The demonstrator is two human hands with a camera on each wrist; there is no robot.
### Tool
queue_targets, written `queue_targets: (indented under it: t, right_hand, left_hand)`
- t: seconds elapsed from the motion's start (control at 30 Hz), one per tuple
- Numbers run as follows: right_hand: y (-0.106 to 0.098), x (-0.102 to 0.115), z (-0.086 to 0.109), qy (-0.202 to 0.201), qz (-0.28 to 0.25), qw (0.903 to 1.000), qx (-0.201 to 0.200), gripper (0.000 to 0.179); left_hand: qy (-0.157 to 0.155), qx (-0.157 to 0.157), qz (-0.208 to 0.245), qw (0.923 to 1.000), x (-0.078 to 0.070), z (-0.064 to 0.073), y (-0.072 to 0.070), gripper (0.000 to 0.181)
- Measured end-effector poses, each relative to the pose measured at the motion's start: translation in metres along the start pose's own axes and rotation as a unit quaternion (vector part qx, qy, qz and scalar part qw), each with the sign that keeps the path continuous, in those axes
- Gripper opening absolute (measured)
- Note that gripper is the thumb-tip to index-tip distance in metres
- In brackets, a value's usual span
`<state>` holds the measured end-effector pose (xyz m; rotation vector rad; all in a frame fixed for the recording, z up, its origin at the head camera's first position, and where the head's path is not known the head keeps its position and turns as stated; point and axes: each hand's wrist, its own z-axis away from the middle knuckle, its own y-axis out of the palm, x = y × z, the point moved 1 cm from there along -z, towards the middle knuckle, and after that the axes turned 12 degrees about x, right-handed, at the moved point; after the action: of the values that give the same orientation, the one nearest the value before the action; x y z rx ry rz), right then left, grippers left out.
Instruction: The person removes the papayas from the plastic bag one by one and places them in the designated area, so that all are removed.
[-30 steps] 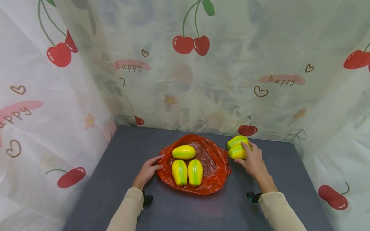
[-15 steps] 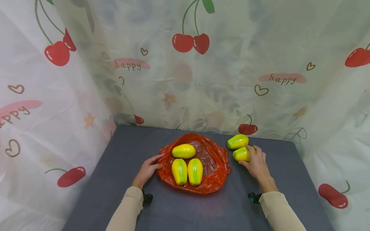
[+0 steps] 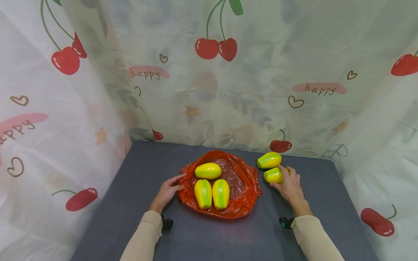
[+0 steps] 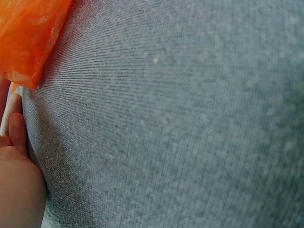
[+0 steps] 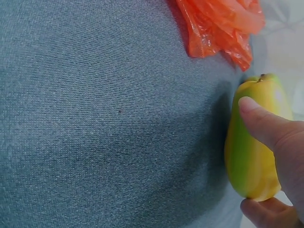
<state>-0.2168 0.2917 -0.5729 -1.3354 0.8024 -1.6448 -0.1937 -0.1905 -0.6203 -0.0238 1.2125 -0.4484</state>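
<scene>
Fruit: yellow with green striping, it is sitting inside the right-hand grip, partly covered by the fingers.
Right hand: it is holding that fruit, the thumb pressing across its side and a fingertip touching its lower end in the right wrist view; the grip is spanning the fruit's width.
Second fruit: it is lying just beyond the grip, farther from the person; whether it is touching the held one, I cannot tell.
Red bag: it is spreading open to the left of the grip, between the two hands.
Bagged fruits: three are resting inside, one lying crosswise on the far side, two pointing lengthwise, side by side, nearer the person.
Left hand: well apart from the right-hand grip, it is touching the bag's left edge with finger and thumb; whether it is pinching the plastic, I cannot tell.
Grey table: it is stretching beneath both hands.
Printed cloth: it is hanging beyond the grip, showing cherries and "happy".
</scene>
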Motion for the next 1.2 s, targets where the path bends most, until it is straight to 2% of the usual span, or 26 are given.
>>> queue_targets:
  t: [0.53, 0.77, 1.2]
  right_hand:
    - [-0.001, -0.003, -0.002, -0.005, 0.011, 0.9998, 0.019, 0.094]
    - [-0.003, -0.001, -0.003, -0.02, 0.007, 0.9997, 0.013, 0.095]
    - [-0.013, 0.016, 0.001, -0.024, 0.038, 0.999, 0.009, 0.097]
  left_hand:
    - [-0.002, -0.001, -0.003, 1.0, 0.0, 0.001, -0.001, 0.048]
    - [-0.001, -0.002, -0.006, 1.0, 0.0, 0.0, -0.002, 0.048]
    - [-0.002, -0.001, 0.004, 1.0, 0.0, 0.0, 0.0, 0.048]
